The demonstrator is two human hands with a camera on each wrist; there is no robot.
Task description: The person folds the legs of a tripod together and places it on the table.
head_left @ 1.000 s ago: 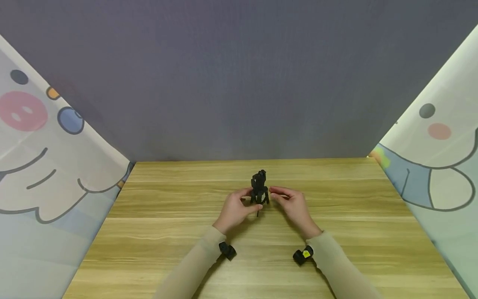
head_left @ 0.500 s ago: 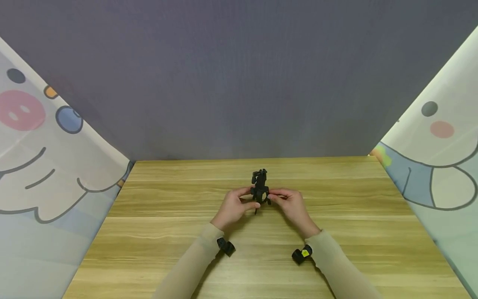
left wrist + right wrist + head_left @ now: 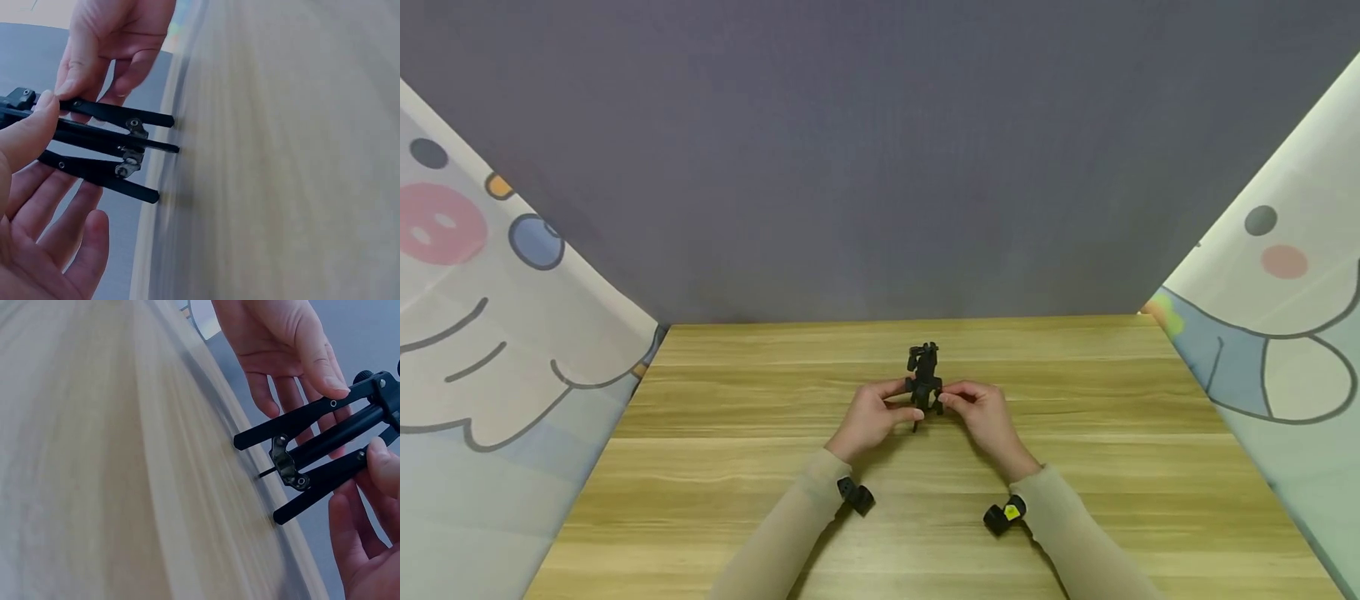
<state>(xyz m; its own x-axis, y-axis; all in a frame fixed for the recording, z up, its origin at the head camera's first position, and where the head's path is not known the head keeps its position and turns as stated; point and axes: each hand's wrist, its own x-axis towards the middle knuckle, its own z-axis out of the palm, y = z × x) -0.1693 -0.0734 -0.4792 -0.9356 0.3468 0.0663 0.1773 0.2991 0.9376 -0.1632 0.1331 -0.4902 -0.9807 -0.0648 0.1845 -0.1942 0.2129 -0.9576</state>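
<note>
A small black tabletop tripod (image 3: 923, 377) stands on the wooden table, its legs partly spread around a centre column. My left hand (image 3: 867, 419) grips one leg from the left, thumb in front and fingers behind. From the other side, my right hand (image 3: 988, 417) pinches another leg between thumb and fingers. Metal hinge braces (image 3: 130, 164) link the legs near the column in the left wrist view. The leg tips meet or nearly meet the tabletop; the right wrist view shows a black leg (image 3: 284, 426) close to the wood. The tripod's top is small and dark in the head view.
The wooden table (image 3: 737, 400) reaches back to a grey panel (image 3: 880, 167). Cartoon-printed cloths hang at the left (image 3: 482, 333) and right (image 3: 1285, 333). A black wrist camera is strapped over each sleeve.
My right hand has come in from just beside the tripod and taken hold of a leg. The tripod has turned slightly. My left hand keeps its grip.
</note>
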